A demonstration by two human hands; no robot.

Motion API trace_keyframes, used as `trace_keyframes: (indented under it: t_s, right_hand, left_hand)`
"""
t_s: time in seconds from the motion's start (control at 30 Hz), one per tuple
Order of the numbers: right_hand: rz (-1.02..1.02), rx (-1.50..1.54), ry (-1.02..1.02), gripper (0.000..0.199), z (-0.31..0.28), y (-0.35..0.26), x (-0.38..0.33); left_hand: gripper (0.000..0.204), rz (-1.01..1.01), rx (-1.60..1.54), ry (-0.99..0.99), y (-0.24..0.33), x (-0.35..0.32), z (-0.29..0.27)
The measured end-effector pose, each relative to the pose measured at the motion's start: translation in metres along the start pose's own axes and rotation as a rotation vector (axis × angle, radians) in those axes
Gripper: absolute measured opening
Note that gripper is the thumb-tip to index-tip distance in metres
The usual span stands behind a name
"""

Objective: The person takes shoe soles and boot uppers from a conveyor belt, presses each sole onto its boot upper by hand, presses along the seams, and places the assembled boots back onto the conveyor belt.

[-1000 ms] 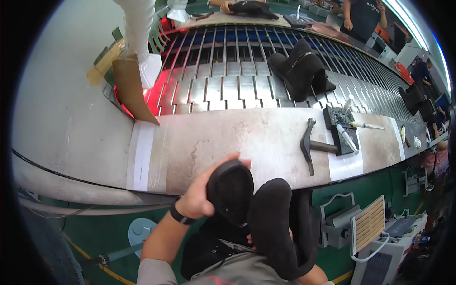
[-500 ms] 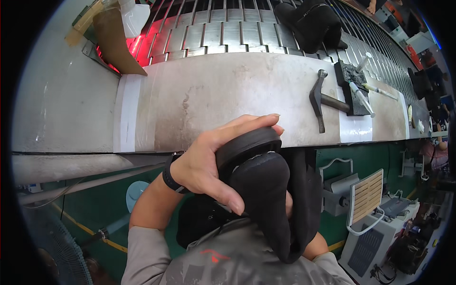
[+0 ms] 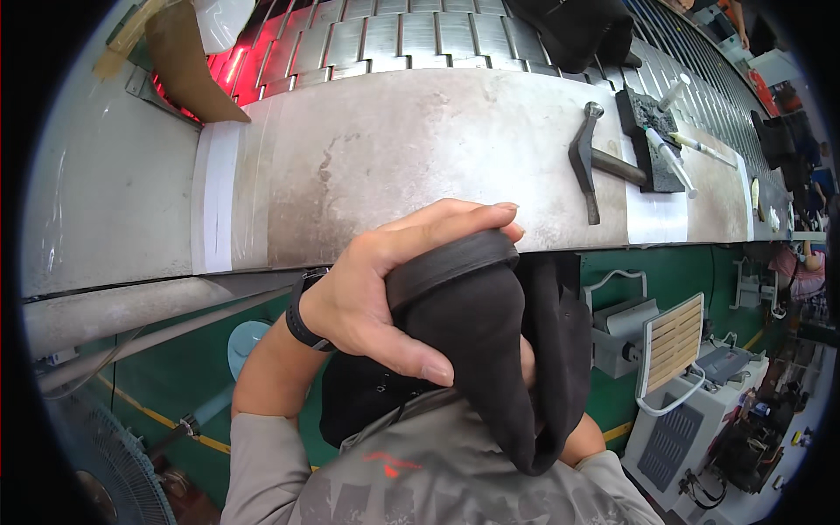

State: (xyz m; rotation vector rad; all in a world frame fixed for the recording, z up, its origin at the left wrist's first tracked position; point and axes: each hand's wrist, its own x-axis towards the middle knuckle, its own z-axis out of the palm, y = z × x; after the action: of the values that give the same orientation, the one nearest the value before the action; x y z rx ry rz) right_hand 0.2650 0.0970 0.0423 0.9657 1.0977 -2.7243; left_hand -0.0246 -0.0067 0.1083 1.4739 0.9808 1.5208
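Observation:
A black boot is held up in front of my chest, past the bench's near edge. My left hand is closed around one end of it, fingers over the black rubber sole and thumb against the dark fabric upper. Sole and upper meet there, with no gap showing on this side. Mostly hidden behind the boot is my right hand; a bit of skin shows between the boot's two parts, and the forearm comes in from the lower right.
On the bench lie a hammer and a dark block with syringes on it. A conveyor runs behind, carrying another black boot. A fan stands lower left, a machine with a slatted panel at right.
The gap between sole and upper has closed under my left hand; the whitish edge there is now covered. The boot has tilted slightly, and the bench has shifted upward in view.

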Motion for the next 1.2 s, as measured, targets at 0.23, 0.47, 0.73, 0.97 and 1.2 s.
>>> trace_keyframes:
  t_s: [0.23,0.47,0.73,0.97,1.2]
  right_hand:
    - [-0.02,-0.005,0.0,0.085,0.005,-0.003,0.0]
    - [-0.02,-0.036,0.0,0.085,0.01,-0.007,0.003]
    - [-0.006,-0.064,0.0,0.085,0.014,-0.012,0.004]
    - [0.018,-0.102,-0.007,0.086,0.021,-0.011,0.009]
    - [0.02,-0.125,-0.011,0.087,0.027,-0.015,0.008]
  left_hand:
    - [0.125,-0.009,-0.021,0.022,0.001,0.002,0.002]
    - [0.123,-0.013,-0.008,0.027,-0.001,0.002,0.003]
    - [0.119,-0.086,-0.003,0.057,0.001,0.005,0.004]
    - [0.112,-0.19,-0.06,0.113,0.003,0.007,0.006]
    - [0.107,-0.194,-0.003,0.136,0.008,0.008,0.007]
